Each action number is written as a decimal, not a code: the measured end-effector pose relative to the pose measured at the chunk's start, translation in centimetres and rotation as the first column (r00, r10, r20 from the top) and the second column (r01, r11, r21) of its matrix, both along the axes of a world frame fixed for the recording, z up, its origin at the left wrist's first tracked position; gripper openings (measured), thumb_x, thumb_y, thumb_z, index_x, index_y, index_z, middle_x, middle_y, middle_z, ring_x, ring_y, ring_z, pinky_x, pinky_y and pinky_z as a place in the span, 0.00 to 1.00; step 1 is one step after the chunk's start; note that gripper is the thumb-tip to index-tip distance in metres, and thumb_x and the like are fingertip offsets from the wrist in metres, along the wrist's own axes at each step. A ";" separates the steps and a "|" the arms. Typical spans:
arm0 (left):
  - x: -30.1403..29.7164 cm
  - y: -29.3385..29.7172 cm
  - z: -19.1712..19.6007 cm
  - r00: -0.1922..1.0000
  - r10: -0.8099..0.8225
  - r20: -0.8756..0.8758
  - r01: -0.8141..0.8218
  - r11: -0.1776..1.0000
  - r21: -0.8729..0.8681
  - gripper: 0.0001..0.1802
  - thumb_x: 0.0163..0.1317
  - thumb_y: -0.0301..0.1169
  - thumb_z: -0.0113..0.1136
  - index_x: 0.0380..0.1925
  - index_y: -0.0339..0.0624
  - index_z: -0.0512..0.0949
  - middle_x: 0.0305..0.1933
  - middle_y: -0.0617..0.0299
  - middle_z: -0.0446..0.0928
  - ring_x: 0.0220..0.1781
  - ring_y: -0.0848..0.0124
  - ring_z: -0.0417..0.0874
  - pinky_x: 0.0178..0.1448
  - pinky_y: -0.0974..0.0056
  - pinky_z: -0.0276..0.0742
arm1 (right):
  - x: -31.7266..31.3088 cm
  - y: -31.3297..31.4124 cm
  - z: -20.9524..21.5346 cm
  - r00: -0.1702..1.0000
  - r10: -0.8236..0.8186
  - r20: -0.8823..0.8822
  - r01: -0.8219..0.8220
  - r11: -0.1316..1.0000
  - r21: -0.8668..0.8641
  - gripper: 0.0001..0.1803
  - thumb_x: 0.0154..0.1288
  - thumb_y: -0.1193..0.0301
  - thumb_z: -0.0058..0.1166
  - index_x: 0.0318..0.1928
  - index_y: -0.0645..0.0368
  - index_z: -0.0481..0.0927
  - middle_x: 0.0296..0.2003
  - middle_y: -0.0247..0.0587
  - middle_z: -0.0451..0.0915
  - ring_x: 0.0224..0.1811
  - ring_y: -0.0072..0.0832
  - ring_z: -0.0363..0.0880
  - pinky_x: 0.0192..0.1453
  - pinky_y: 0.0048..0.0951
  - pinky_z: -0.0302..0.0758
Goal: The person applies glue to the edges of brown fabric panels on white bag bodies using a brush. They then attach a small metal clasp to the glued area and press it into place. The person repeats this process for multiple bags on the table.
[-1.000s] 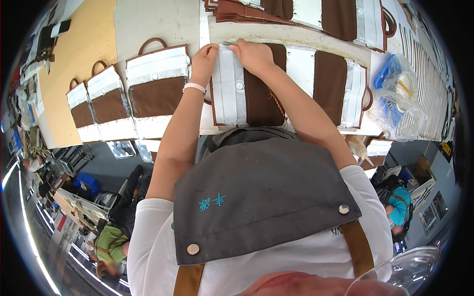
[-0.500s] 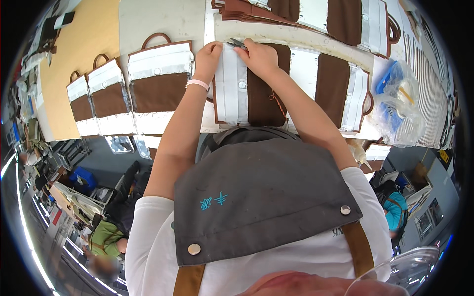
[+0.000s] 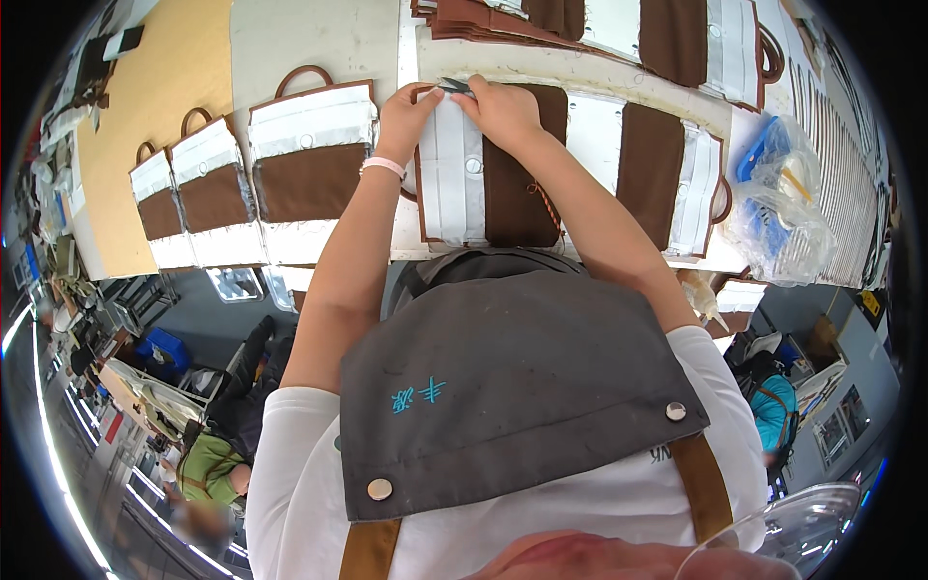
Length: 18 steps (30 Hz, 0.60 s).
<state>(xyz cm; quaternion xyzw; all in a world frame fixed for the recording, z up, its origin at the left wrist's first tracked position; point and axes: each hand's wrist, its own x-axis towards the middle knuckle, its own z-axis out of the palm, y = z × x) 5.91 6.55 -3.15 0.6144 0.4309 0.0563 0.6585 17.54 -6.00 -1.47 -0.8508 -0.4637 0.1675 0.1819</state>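
Note:
Before me lies a flat unsewn bag panel (image 3: 527, 208) of brown fabric with white strips, a round snap showing on the left strip. At its far left corner, my left hand (image 3: 402, 124) pinches the brown edge between thumb and fingers. My right hand (image 3: 505, 116) is closed around small dark thread snips (image 3: 455, 86), whose blades point left at that corner, close to my left fingertips. Whether a thread sits between the blades is too small to see. An orange-and-dark twisted cord (image 3: 547, 205) lies across the brown fabric, below my right wrist.
Several similar panels with handles (image 3: 314, 179) lie in a row on the left. A stack of brown panels (image 3: 503, 24) rests at the far side. To the right are a clear plastic bag over a blue tray (image 3: 773, 213) and striped material (image 3: 841, 164). Other people sit behind.
My left hand has shifted slightly left with its thumb now nearer the blades. The snips have moved a little left and turned flatter against the corner.

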 end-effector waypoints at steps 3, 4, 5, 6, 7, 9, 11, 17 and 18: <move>0.0 0.1 -0.3 1.000 0.007 0.028 -0.007 1.000 0.003 0.15 0.56 0.35 0.62 0.39 0.36 0.80 0.29 0.63 0.79 0.28 0.79 0.75 0.33 0.73 0.71 | 0.0 0.1 0.1 1.000 0.000 0.006 0.000 1.000 -0.021 0.21 0.66 0.51 0.44 0.33 0.58 0.74 0.24 0.45 0.80 0.27 0.40 0.81 0.30 0.38 0.76; 0.1 0.1 -0.2 1.000 -0.005 0.005 0.005 1.000 0.010 0.14 0.57 0.34 0.62 0.39 0.36 0.79 0.30 0.64 0.78 0.29 0.79 0.75 0.34 0.73 0.72 | 0.0 0.2 0.1 1.000 0.001 0.008 0.000 1.000 -0.028 0.21 0.66 0.51 0.43 0.33 0.58 0.74 0.24 0.45 0.81 0.27 0.40 0.81 0.30 0.38 0.76; 0.2 0.1 -0.1 1.000 -0.017 -0.018 0.017 1.000 0.017 0.13 0.57 0.32 0.62 0.39 0.35 0.79 0.31 0.64 0.78 0.30 0.79 0.75 0.35 0.74 0.72 | 0.0 0.2 0.0 1.000 0.001 0.010 0.000 0.999 -0.035 0.22 0.66 0.51 0.43 0.33 0.58 0.74 0.24 0.45 0.81 0.27 0.40 0.81 0.31 0.38 0.76; 0.3 0.2 0.1 0.999 -0.029 -0.040 0.029 0.999 0.024 0.12 0.58 0.31 0.61 0.39 0.34 0.78 0.32 0.64 0.78 0.31 0.79 0.75 0.36 0.74 0.72 | 0.0 0.2 0.0 1.000 -0.002 0.005 0.003 0.999 -0.044 0.22 0.67 0.51 0.42 0.33 0.58 0.74 0.24 0.45 0.81 0.27 0.41 0.81 0.31 0.39 0.76; 0.4 0.2 0.2 0.999 -0.024 -0.045 0.025 0.999 0.025 0.12 0.58 0.31 0.61 0.39 0.34 0.78 0.32 0.64 0.78 0.31 0.79 0.76 0.35 0.74 0.72 | 0.0 0.2 -0.1 1.000 -0.006 0.000 0.006 0.999 -0.052 0.22 0.67 0.51 0.42 0.33 0.58 0.74 0.24 0.45 0.81 0.27 0.41 0.81 0.31 0.39 0.76; 0.4 0.2 0.0 0.998 -0.012 -0.057 0.014 1.000 0.028 0.12 0.58 0.31 0.61 0.38 0.34 0.78 0.31 0.64 0.78 0.30 0.79 0.76 0.35 0.73 0.72 | 0.1 0.3 0.1 1.000 -0.012 -0.013 0.011 0.998 -0.067 0.22 0.68 0.51 0.41 0.34 0.59 0.74 0.24 0.45 0.81 0.28 0.41 0.81 0.31 0.39 0.76; 0.4 0.3 -0.2 0.998 -0.020 -0.056 0.023 0.998 0.054 0.12 0.57 0.31 0.61 0.38 0.35 0.78 0.31 0.64 0.78 0.30 0.79 0.76 0.34 0.73 0.72 | 0.1 0.4 0.4 0.999 -0.018 -0.029 0.016 0.997 -0.078 0.23 0.68 0.51 0.41 0.34 0.59 0.74 0.24 0.45 0.81 0.28 0.41 0.81 0.32 0.39 0.76; 0.3 0.3 -1.1 0.999 0.026 -0.022 -0.026 0.999 0.036 0.16 0.54 0.34 0.63 0.38 0.34 0.79 0.28 0.64 0.77 0.29 0.78 0.73 0.34 0.72 0.70 | 0.0 0.6 0.6 0.998 -0.041 -0.050 0.036 0.995 -0.089 0.23 0.68 0.51 0.40 0.32 0.59 0.75 0.23 0.46 0.80 0.28 0.41 0.81 0.32 0.40 0.76; 0.4 0.2 -0.9 0.999 0.029 -0.018 -0.028 0.999 0.037 0.15 0.54 0.34 0.63 0.38 0.34 0.79 0.28 0.64 0.77 0.29 0.78 0.73 0.34 0.72 0.70 | 0.1 0.5 0.6 0.998 -0.036 -0.050 0.032 0.997 -0.075 0.23 0.68 0.52 0.40 0.32 0.59 0.75 0.23 0.46 0.80 0.28 0.42 0.81 0.32 0.40 0.76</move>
